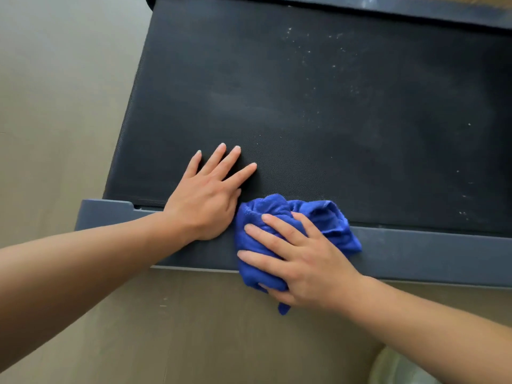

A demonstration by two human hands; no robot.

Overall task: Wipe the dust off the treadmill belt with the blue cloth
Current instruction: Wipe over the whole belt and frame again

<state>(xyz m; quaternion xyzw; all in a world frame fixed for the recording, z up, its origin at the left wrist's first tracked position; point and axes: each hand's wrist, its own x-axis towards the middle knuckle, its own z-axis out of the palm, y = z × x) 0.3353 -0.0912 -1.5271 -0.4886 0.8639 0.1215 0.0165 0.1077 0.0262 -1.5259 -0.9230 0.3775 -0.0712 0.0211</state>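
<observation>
While the left hand [206, 202] lies flat with straight, spread fingers on the dark woven treadmill belt [318, 112], its heel on the grey plastic side rail [421, 250], the right hand [297, 259] is pressed over the bunched blue microfibre cloth [327, 217]. Its fingers drape across the top of the wad and its thumb is tucked round the near edge, so it looks to be gripping the cloth rather than merely resting on it.

The cloth sits just beside the left hand, touching it, mostly on the side rail, with its far folds reaching onto the belt's edge and a tail hanging below the right palm over the beige floor [55, 106].

The cloth should handle as something very light, soft and limp: it will crumple wherever it is squeezed and slide easily over the rail, though the textured belt will probably drag on it. A broad palm-down hold over the middle of the wad, as here, suits it best, keeping loose corners gathered under the fingers.

Beyond both hands, pale dust specks [332, 59] and a faint smear are scattered across the belt, so most of the wiping seems yet to be done.
</observation>
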